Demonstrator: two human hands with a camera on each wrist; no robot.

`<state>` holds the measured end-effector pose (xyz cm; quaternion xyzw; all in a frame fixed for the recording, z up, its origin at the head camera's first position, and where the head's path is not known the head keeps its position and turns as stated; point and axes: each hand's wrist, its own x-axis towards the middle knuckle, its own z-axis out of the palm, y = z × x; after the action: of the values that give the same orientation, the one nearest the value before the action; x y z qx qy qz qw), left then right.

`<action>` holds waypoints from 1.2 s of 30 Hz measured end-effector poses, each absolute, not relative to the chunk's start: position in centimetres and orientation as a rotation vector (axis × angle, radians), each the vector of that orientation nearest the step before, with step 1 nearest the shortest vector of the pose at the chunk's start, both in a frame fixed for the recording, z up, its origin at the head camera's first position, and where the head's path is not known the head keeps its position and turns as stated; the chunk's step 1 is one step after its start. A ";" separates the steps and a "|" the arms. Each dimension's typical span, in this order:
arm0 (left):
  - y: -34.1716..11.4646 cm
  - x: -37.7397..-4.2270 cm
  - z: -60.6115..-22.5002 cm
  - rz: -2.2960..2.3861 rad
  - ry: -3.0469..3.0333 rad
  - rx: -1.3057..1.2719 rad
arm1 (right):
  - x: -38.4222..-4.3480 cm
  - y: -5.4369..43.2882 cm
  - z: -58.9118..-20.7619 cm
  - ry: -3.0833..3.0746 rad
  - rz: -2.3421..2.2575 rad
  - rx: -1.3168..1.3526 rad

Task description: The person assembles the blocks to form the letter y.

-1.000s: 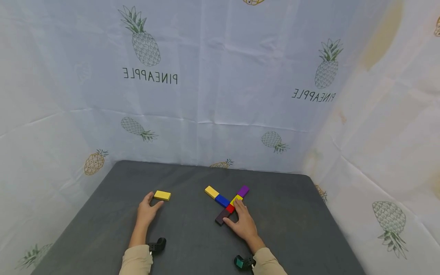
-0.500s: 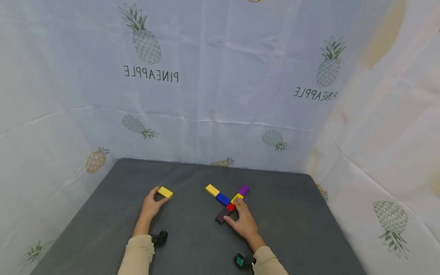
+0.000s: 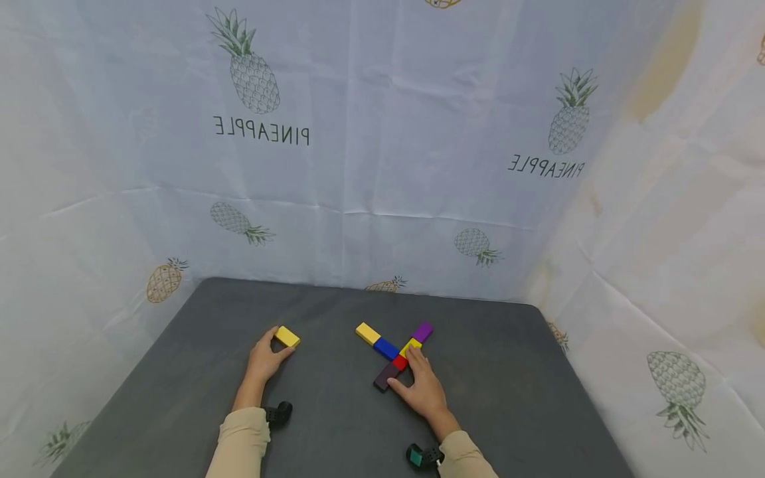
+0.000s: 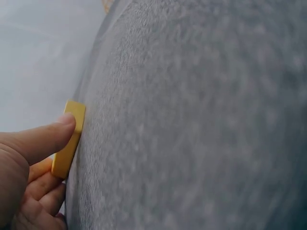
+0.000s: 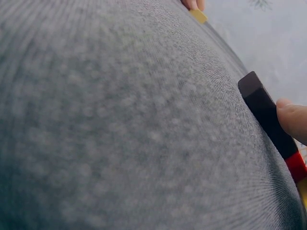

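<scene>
My left hand [image 3: 263, 362] pinches a yellow block [image 3: 288, 336] between thumb and fingers at the left of the table. The left wrist view shows the thumb on one face of this yellow block [image 4: 68, 153] and fingertips behind it. My right hand [image 3: 427, 392] rests against a row of blocks, its thumb touching the dark block [image 3: 385, 378] and its fingers at the bright yellow block [image 3: 412, 344]. A red block [image 3: 400, 362] lies between those two, and a purple block [image 3: 424, 331] ends the row. From the row's side runs a blue block [image 3: 386, 348], then a paler yellow block [image 3: 368, 334].
All blocks lie on a dark grey table [image 3: 335, 411]. A pale pineapple-print curtain [image 3: 382, 166] stands behind and along both sides. Dark devices sit at the left wrist [image 3: 278, 414] and right wrist [image 3: 423, 457].
My left hand has moved slightly forward and right and now pinches the yellow block, which has turned at an angle. The right hand and the joined blocks stay put.
</scene>
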<state>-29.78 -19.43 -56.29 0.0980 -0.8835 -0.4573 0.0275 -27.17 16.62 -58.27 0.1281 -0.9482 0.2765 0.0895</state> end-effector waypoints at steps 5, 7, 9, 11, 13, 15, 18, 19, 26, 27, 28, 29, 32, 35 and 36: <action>-19.3 -29.8 -56.3 -1.394 -2.724 0.309 | -27.1 16.6 -58.1 -2.816 0.839 0.385; -19.3 -29.8 -56.3 -1.400 -2.721 0.307 | -27.1 16.5 -58.0 -2.815 0.840 0.384; -19.4 -29.8 -56.3 -1.411 -2.714 0.304 | -27.1 16.5 -58.0 -2.817 0.839 0.381; -19.5 -29.8 -56.3 -1.429 -2.707 0.306 | -27.1 16.5 -58.0 -2.821 0.835 0.378; -19.7 -29.8 -56.3 -1.449 -2.700 0.309 | -27.1 16.5 -58.1 -2.824 0.831 0.376; -19.8 -29.8 -56.3 -1.476 -2.689 0.321 | -27.1 16.5 -58.1 -2.825 0.830 0.375; -19.9 -29.7 -56.3 -1.521 -2.659 0.345 | -27.1 16.5 -58.1 -2.824 0.834 0.376; -19.9 -29.7 -56.3 -1.531 -2.648 0.354 | -27.1 16.5 -58.1 -2.824 0.835 0.376; -20.2 -29.7 -56.5 -1.582 -2.610 0.377 | -27.2 16.5 -58.2 -2.825 0.825 0.367; -20.2 -29.6 -56.5 -1.583 -2.610 0.372 | -27.2 16.5 -58.3 -2.822 0.827 0.366; -20.3 -29.6 -56.5 -1.586 -2.610 0.364 | -27.2 16.5 -58.3 -2.819 0.826 0.367; -20.3 -29.6 -56.5 -1.590 -2.612 0.357 | -27.2 16.5 -58.3 -2.814 0.827 0.368; -20.4 -29.5 -56.6 -1.600 -2.624 0.335 | -27.2 16.6 -58.5 -2.795 0.827 0.378; -20.5 -29.4 -56.7 -1.620 -2.634 0.333 | -27.3 16.7 -58.7 -2.785 0.821 0.381; -20.5 -29.4 -56.8 -1.627 -2.635 0.334 | -27.3 16.8 -58.7 -2.786 0.817 0.381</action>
<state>-29.37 -20.52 -56.79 0.1074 -0.8459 -0.5223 0.0136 -27.29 16.78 -58.73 0.1293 -0.9460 0.2775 0.1063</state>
